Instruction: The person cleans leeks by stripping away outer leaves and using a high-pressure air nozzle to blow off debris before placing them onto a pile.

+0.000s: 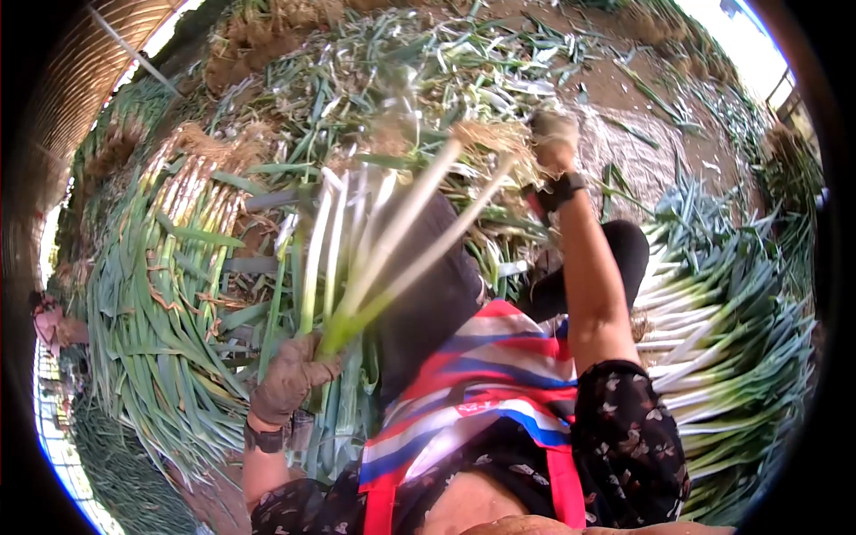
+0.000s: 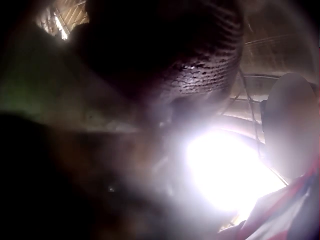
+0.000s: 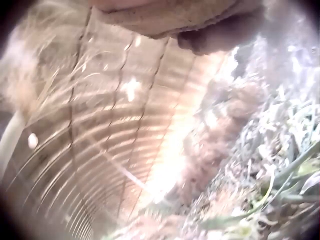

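My gloved left hand (image 1: 290, 382) grips a few large green onions (image 1: 401, 223) low on their green part, at the left front. Their white stalks spread upward and away, blurred, and end in tan roots (image 1: 489, 138). My gloved right hand (image 1: 555, 141) is just right of those roots, at the end of an outstretched arm. In the right wrist view its glove (image 3: 170, 20) crosses the top, while a stalk's root tuft (image 3: 22, 90) stands apart at the left. Whether the right fingers hold anything I cannot tell. Dark glove knit (image 2: 205, 70) fills much of the left wrist view.
Unpeeled green onions (image 1: 152, 276) with brown roots lie heaped at left. Cleaned ones with white stalks (image 1: 687, 330) are piled at right. Stripped leaves (image 1: 374, 67) litter the ground ahead, beside a pale sheet (image 1: 637, 169). A striped apron (image 1: 481, 383) covers my lap.
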